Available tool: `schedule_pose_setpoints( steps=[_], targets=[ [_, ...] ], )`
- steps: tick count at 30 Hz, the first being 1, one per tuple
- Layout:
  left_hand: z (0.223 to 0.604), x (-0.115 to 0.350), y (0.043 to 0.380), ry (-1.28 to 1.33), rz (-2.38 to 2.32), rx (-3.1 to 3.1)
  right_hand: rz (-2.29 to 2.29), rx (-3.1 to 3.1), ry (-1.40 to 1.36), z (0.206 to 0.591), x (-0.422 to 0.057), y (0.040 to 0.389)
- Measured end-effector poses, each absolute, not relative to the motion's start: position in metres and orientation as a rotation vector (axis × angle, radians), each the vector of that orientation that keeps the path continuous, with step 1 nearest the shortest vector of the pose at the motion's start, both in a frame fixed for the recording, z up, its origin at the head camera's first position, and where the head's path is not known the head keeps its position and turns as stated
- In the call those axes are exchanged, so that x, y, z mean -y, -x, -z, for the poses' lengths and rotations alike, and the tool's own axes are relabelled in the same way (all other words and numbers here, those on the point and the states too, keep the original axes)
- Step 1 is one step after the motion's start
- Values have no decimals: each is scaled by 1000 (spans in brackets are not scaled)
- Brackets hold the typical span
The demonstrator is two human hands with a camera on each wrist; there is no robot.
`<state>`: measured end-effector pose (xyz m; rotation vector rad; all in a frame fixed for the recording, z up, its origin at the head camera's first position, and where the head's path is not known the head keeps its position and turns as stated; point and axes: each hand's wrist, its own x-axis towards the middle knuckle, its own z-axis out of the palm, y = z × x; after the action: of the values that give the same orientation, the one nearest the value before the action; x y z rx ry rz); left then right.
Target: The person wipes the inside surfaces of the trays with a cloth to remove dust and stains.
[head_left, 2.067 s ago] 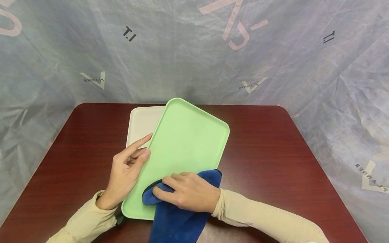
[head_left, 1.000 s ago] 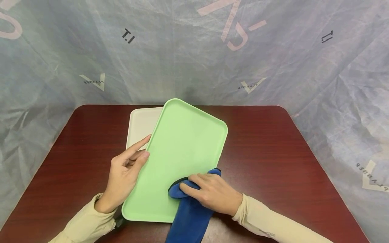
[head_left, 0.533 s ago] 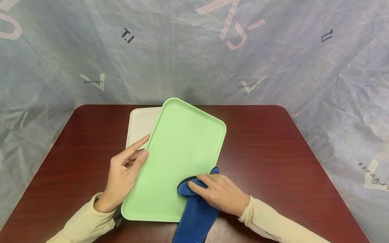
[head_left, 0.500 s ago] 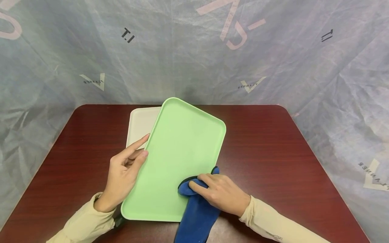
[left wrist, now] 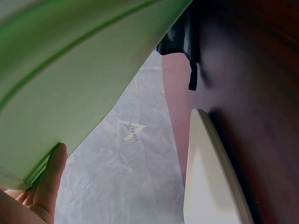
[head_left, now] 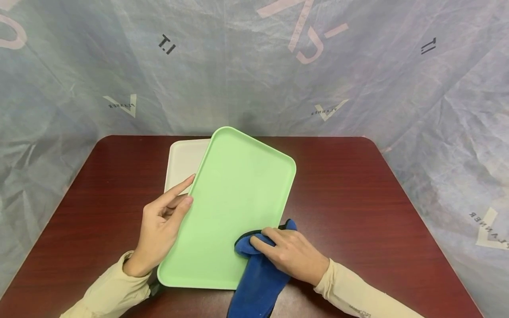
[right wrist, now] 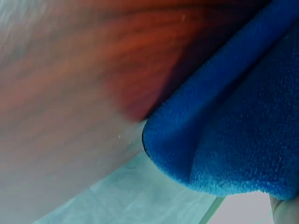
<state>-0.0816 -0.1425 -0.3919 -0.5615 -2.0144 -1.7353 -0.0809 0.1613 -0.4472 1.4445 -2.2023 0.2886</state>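
A light green tray (head_left: 238, 190) is tilted up off the table, its left rim pinched by my left hand (head_left: 161, 229) between thumb and fingers. Seen from the left wrist, the tray's underside (left wrist: 93, 84) fills the upper left, with a finger (left wrist: 52, 179) against it. My right hand (head_left: 296, 254) grips a bunched blue cloth (head_left: 258, 282) with dark edging at the tray's lower right. The cloth's lower part hangs past the tray's near edge. Plush blue fabric (right wrist: 224, 116) takes up the right side of the right wrist view.
Behind the green tray, a white tray (head_left: 184, 164) lies on the dark red wooden table (head_left: 342, 185), partly hidden by it. Grey printed sheeting (head_left: 238, 66) hangs around the table's back and sides.
My right hand has slid the cloth rightward across the tray's lower part to its right side, barely moving in the last half second. The green tray has shifted slightly left in my left hand.
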Motion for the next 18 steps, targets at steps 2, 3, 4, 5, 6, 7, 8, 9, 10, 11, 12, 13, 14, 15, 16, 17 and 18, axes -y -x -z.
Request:
schedule_pose_setpoints(
  steps=[2,3,4,5,6,7,8,9,10,11,12,13,14,15,16,17,18],
  targets=[
    [392,143,82,563,1747,2003,-300,2202,-1446,449,-160,80],
    [393,143,82,562,1752,1999,-306,2201,-1449,449,-159,80],
    [393,144,82,560,1756,1998,-309,2199,-1453,449,-159,80],
    [393,144,81,555,1761,1999,-311,2200,-1458,450,-158,79],
    [393,144,81,548,1762,2005,-313,2200,-1462,449,-158,79],
    [392,144,81,543,1764,2010,-316,2200,-1465,449,-157,78],
    [392,144,81,541,1763,2012,-318,2201,-1467,449,-157,78],
    [392,144,81,541,1760,2013,-321,2202,-1470,449,-157,77],
    [392,144,81,542,1760,2011,-321,2202,-1474,449,-156,77],
    [392,144,81,548,1757,2006,-323,2201,-1477,449,-156,77],
    [392,144,81,551,1751,2004,-323,2203,-1480,449,-156,76],
    [392,143,81,553,1749,2001,-321,2206,-1483,449,-156,75],
    [392,143,81,554,1743,2001,-319,2208,-1488,449,-156,74],
    [393,143,81,554,1736,2002,-319,2208,-1493,449,-156,74],
    [393,144,81,556,1732,1999,-317,2210,-1498,449,-156,73],
    [394,144,82,558,1725,1997,-317,2212,-1502,449,-156,72],
    [394,144,82,558,1722,1995,-315,2216,-1506,449,-156,71]
  ],
)
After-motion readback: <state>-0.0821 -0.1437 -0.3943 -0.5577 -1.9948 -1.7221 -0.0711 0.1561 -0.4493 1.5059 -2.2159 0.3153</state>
